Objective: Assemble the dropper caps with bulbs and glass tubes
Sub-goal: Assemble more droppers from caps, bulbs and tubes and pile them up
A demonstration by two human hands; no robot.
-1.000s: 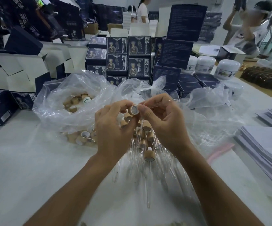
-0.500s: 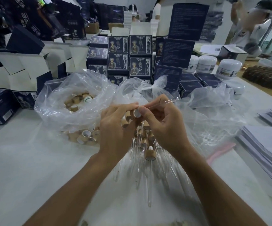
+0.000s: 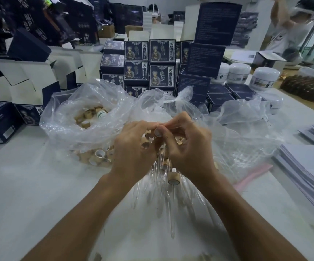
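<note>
My left hand pinches a small bamboo-coloured dropper cap, mostly hidden by my fingertips. My right hand pinches a thin clear glass tube whose near end meets the cap. Both hands touch at the fingertips above a clear plastic sheet. Under them lie several assembled droppers and loose glass tubes. An open clear bag at the left holds several loose caps.
Stacked dark blue printed boxes stand behind the bags, with open white cartons at the left. White jars and brown bottles sit back right. Paper stacks lie at the right. A person stands far right.
My hands have drawn closer together and sunk a little. The glass tube shows less length outside the right fingers, and the cap's open face is more covered.
</note>
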